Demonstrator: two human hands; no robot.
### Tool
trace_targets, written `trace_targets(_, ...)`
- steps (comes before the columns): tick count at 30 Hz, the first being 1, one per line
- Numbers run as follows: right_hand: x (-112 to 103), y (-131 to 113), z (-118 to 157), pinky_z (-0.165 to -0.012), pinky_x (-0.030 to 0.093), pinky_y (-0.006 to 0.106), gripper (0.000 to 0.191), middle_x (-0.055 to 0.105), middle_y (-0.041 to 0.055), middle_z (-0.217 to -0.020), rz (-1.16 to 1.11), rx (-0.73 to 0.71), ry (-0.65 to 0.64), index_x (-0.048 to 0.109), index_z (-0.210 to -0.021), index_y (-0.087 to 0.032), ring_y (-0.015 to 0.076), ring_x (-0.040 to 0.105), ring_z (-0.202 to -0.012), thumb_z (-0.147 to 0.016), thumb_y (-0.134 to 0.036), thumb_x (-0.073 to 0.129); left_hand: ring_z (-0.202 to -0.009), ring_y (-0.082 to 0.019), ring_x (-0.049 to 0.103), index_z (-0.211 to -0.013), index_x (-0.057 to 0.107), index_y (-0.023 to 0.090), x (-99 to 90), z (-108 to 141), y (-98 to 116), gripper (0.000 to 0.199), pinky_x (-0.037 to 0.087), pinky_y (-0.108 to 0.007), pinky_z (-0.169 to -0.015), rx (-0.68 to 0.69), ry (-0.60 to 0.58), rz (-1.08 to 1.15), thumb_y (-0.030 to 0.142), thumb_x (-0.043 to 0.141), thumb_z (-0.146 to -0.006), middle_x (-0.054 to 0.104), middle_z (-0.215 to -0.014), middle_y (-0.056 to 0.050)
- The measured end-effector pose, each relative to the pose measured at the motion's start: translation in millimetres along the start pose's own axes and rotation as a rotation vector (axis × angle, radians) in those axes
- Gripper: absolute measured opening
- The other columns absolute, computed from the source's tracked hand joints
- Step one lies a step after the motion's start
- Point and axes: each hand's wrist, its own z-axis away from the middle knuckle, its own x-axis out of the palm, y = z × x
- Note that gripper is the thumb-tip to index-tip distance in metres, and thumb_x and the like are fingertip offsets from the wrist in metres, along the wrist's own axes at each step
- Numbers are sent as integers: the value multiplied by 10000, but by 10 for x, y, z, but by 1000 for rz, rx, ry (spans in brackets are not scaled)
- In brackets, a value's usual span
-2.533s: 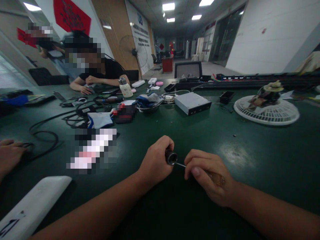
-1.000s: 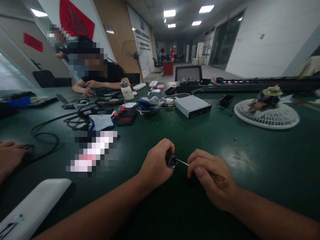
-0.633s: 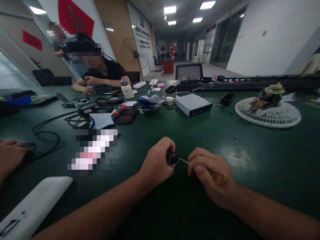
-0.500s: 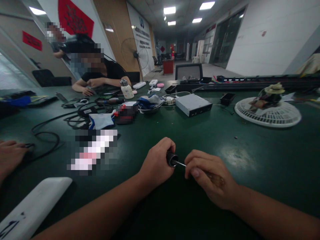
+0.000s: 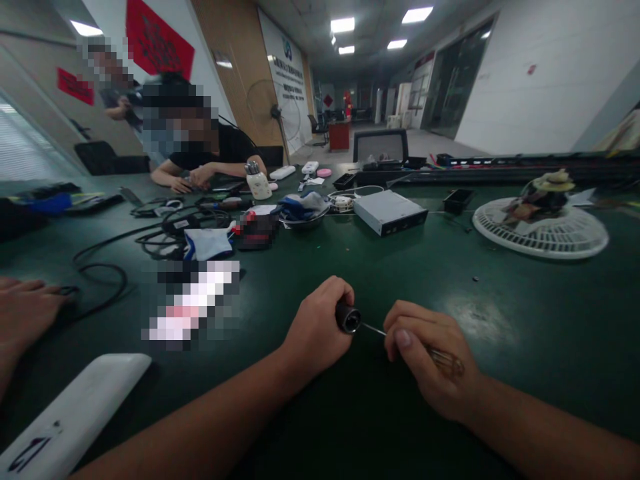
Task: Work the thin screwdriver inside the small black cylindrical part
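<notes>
My left hand [image 5: 323, 323] is closed around a dark cylinder [image 5: 349, 319], a tube-like piece whose round open end faces right and toward me. Most of its length is hidden by my fingers. In my right hand [image 5: 430, 353] is a screwdriver [image 5: 447, 362] with a translucent amber handle, gripped with the fingers wrapped round it. Its thin metal shaft points left, and the tip is just outside the cylinder's open end, a small gap apart. Both hands are above the dark green table [image 5: 370, 413].
A long white casing [image 5: 75, 413] lies at the near left, with another person's hand [image 5: 30, 310] beyond it. Farther back are a black cable [image 5: 120, 280], a disc drive [image 5: 390, 212], a white fan grille [image 5: 540, 230] and a bottle [image 5: 259, 181]. A person sits across the table.
My right hand has drawn back to the right, and the screwdriver's tip has come out of the cylinder's opening. My left hand keeps its hold; the view has shifted slightly.
</notes>
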Motion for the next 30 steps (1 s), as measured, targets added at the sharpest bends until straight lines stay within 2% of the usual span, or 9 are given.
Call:
trace_targets(7, -12, -13, -4, -602, 397, 261, 263, 582, 34, -791, 5, -12, 32, 636, -778, -150, 117, 546, -678, -988, -191, 484, -725, -141, 513, -843, 492, 204, -1, -1, -6, 277, 372, -269, -620, -6, -10, 6, -2, 573, -675, 554, -836, 17)
trace_targets(16, 2, -30, -40, -630, 437, 287, 259, 602, 44, -774, -80, -29, -114, 633, -792, -158, 147, 572, -704, -992, -213, 478, -726, -150, 510, -829, 480, 206, 0, 3, -18, 289, 365, -282, -625, 1, -5, -16, -22, 545, -664, 540, -822, 14)
trace_targets(22, 13, -21, -23, -585, 396, 291, 323, 561, 31, -718, -7, -11, -58, 583, -714, -168, 140, 526, -645, -1005, -211, 449, -734, -147, 522, -811, 491, 200, -1, -12, -3, 266, 380, -274, -636, 4, -1, -21, -27, 548, -686, 549, -817, 12)
trace_targets(26, 11, -27, -27, -600, 398, 285, 297, 572, 40, -760, 24, 8, -1, 608, -753, -154, 137, 535, -672, -1006, -206, 461, -747, -147, 528, -825, 501, 201, 3, -7, -13, 275, 382, -271, -640, 8, -13, -24, -25, 561, -681, 559, -830, 13)
trace_targets(30, 10, -28, -39, -655, 432, 272, 223, 609, 52, -829, -38, -15, -109, 653, -835, -141, 136, 574, -741, -994, -208, 513, -737, -147, 526, -823, 494, 201, 14, 3, -20, 283, 382, -273, -640, 15, -10, -44, -29, 558, -672, 552, -818, 15)
